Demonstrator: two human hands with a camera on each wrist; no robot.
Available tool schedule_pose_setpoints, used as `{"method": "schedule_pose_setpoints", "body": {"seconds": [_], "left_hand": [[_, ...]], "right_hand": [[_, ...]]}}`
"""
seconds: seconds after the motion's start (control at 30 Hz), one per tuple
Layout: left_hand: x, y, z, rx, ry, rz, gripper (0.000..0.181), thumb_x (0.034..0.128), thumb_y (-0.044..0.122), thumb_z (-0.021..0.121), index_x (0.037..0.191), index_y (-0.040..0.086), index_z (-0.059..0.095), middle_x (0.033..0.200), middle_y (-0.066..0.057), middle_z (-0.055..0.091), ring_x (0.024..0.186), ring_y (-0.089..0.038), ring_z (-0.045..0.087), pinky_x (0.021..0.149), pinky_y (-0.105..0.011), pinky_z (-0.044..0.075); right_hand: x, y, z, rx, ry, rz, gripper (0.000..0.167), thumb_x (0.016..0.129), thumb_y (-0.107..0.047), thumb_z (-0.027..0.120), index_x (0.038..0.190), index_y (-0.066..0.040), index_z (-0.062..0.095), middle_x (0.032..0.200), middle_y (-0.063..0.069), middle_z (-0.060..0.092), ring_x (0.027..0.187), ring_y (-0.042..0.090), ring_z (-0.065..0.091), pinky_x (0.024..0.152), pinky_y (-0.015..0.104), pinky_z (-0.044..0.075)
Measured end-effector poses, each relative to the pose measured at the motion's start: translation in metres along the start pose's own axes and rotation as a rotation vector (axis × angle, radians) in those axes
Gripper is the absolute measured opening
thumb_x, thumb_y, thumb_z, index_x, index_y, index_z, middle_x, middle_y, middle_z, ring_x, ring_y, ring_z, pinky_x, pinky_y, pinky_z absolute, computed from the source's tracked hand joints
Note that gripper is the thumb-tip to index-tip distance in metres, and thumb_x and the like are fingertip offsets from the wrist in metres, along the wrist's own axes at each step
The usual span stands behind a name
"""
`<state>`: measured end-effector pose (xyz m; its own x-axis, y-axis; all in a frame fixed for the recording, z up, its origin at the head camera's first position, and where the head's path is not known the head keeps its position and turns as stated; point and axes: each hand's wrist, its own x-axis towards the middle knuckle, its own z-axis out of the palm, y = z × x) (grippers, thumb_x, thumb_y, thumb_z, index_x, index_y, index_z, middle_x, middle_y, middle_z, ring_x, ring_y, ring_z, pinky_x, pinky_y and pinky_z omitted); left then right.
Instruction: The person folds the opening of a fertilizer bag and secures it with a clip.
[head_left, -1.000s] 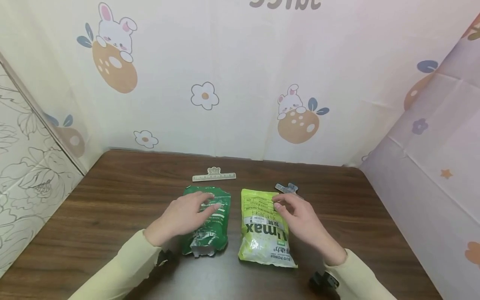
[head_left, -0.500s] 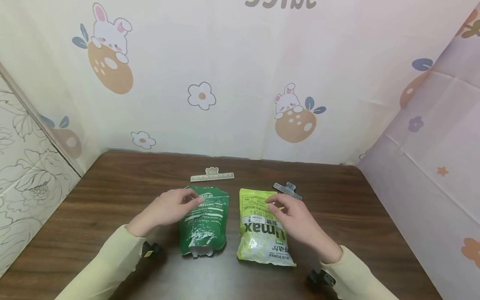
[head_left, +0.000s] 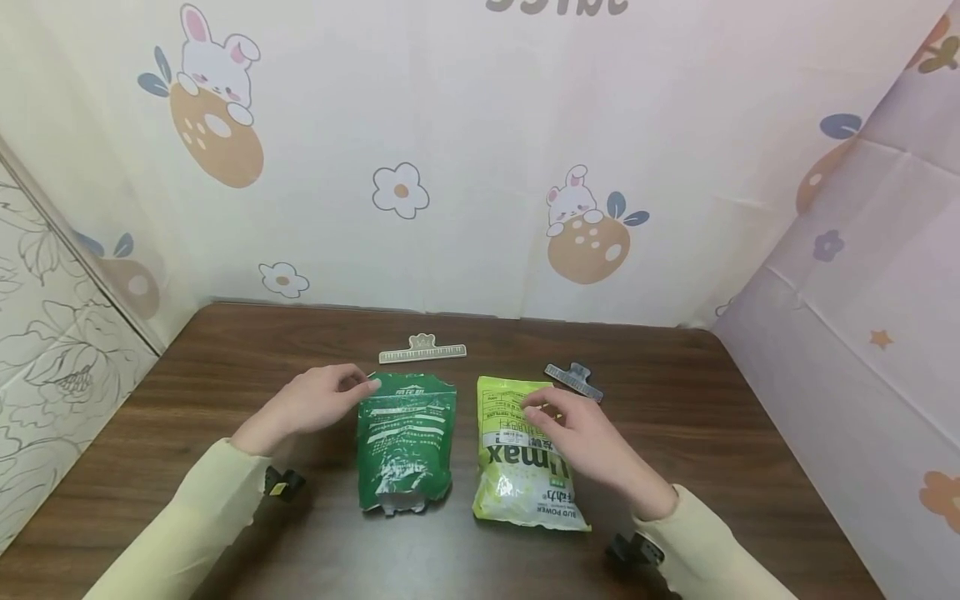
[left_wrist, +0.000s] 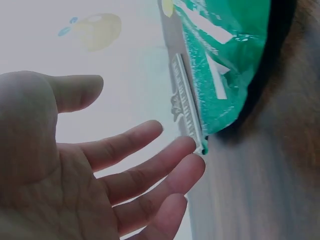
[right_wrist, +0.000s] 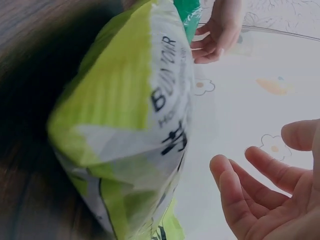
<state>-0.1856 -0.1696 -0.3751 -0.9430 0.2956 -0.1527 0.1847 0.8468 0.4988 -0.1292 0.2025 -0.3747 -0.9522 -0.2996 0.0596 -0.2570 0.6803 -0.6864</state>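
Note:
A green foil bag [head_left: 407,450] with white print lies on the table, its near end silvery and crumpled. My left hand [head_left: 311,404] hovers at its upper left corner with fingers relaxed; the left wrist view shows the fingers [left_wrist: 145,185] spread and holding nothing. To the right lies a plump yellow-green bag [head_left: 525,492] marked "Umax". Over its right side hangs my right hand [head_left: 588,437], loosely bent. In the right wrist view that hand [right_wrist: 270,190] is apart from the bag and holds nothing.
Behind the green bag lies a pale ruler-shaped clip [head_left: 422,350]. A dark grey-blue clip [head_left: 573,380] sits behind the yellow-green bag. The brown wooden table [head_left: 247,358] meets a cloth-covered wall printed with rabbits [head_left: 480,167] at the back.
My left hand has moved left, off the middle of the green bag to its upper corner, uncovering the print. My right hand has barely shifted. The bags stay in place.

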Motion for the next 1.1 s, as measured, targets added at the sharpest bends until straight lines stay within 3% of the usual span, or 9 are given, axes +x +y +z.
{"method": "schedule_pose_setpoints", "body": {"seconds": [0.33,0.67,0.9,1.1], "left_hand": [[0.005,-0.012,0.008,-0.009,-0.005,-0.068,0.058,0.098,0.059,0.049,0.12,0.008,0.065,0.11,-0.008,0.068,0.101,-0.029,0.062,0.085,-0.053,0.05],[0.018,-0.024,0.015,-0.071,-0.047,-0.07,0.04,0.0982,0.046,0.058,0.115,0.011,0.066,0.103,-0.006,0.064,0.091,-0.026,0.056,0.079,-0.046,0.048],[0.022,-0.027,0.019,-0.106,-0.06,-0.069,0.019,0.0985,0.028,0.063,0.107,0.011,0.067,0.093,-0.004,0.064,0.083,-0.023,0.057,0.074,-0.041,0.048],[0.026,-0.03,0.02,-0.102,-0.061,-0.07,0.015,0.098,0.025,0.064,0.102,0.011,0.067,0.089,-0.004,0.063,0.081,-0.022,0.056,0.073,-0.039,0.047]], "right_hand": [[0.007,-0.006,0.002,0.015,-0.043,0.002,0.029,0.102,-0.037,0.057,0.117,-0.016,0.069,0.111,-0.007,0.067,0.093,0.012,0.061,0.082,0.04,0.049],[0.009,-0.004,0.005,0.007,-0.048,0.0,0.028,0.102,-0.036,0.057,0.119,-0.017,0.069,0.114,-0.009,0.067,0.1,0.012,0.061,0.087,0.042,0.049],[0.02,-0.007,0.008,-0.017,-0.097,-0.022,0.03,0.101,-0.035,0.058,0.12,-0.014,0.068,0.112,-0.007,0.067,0.101,0.013,0.061,0.087,0.042,0.05],[0.034,-0.013,0.01,-0.046,-0.154,-0.006,0.031,0.101,-0.037,0.058,0.121,-0.016,0.068,0.111,-0.007,0.067,0.101,0.014,0.062,0.087,0.042,0.051]]}}
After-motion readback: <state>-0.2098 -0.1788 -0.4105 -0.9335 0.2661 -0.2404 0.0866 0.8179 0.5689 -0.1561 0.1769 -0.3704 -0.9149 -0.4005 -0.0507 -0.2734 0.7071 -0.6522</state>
